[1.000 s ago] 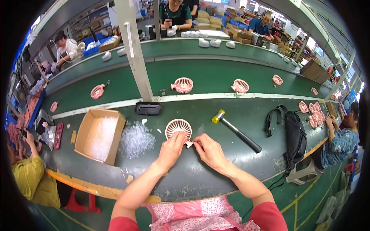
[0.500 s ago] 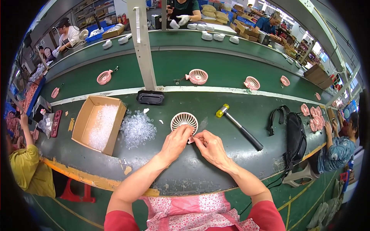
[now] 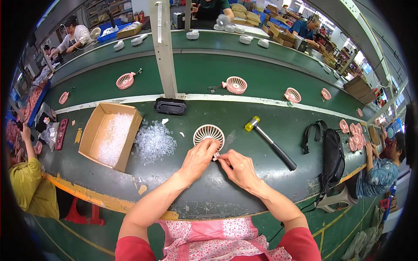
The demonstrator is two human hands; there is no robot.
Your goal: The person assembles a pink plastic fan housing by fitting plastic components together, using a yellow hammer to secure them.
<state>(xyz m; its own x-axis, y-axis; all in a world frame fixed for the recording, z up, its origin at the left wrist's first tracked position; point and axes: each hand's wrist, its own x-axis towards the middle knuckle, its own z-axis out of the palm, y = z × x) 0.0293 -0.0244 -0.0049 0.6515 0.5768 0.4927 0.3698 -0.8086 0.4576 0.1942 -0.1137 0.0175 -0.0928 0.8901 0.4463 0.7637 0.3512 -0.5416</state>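
Note:
A round, slotted, pale pink fan housing (image 3: 208, 132) lies on the dark bench in front of me. My left hand (image 3: 200, 157) is closed over its near end, the fingers pressing on its stem. At that same end, my right hand (image 3: 236, 166) is closed in a pinch at a small piece beside the stem; the fingertips cover most of it, so its kind does not show. To the right lies a hammer (image 3: 272, 144) with a yellow head and black grip. A heap of small clear plastic rings (image 3: 155, 142) is on the left.
Left of the rings stands a cardboard box (image 3: 89, 137) holding more clear pieces. A black tray (image 3: 170, 106) sits by the metal post (image 3: 164, 56). A black bag (image 3: 333, 154) lies right. Beyond, pink housings ride the green belt (image 3: 196, 74). Co-workers sit at both sides.
The pink housings on the belt have shifted to the right. My right fingers have moved slightly at the stem; my left hand still presses the housing.

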